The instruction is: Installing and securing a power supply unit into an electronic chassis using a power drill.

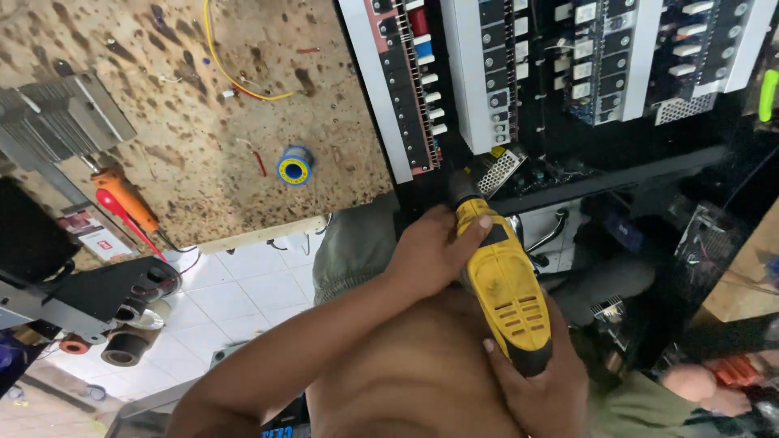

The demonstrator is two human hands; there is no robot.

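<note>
The left hand (pixel 430 251) wraps the front of a yellow power drill (pixel 503 288) and the right hand (pixel 540 381) cups its rear, both grips closed, its long axis pointing up-left into the black electronics panel (pixel 487 105).

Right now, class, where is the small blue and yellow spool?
The blue and yellow spool lies on the speckled workbench, upper centre-left in the head view, right of the orange screwdriver.

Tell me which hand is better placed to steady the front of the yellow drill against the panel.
Left, probably. The left hand already wraps the front of the yellow and black plastic power drill, close to its grey chuck, which points at the black panel edge. The right hand cups the rear end, farther from the tip.
</note>
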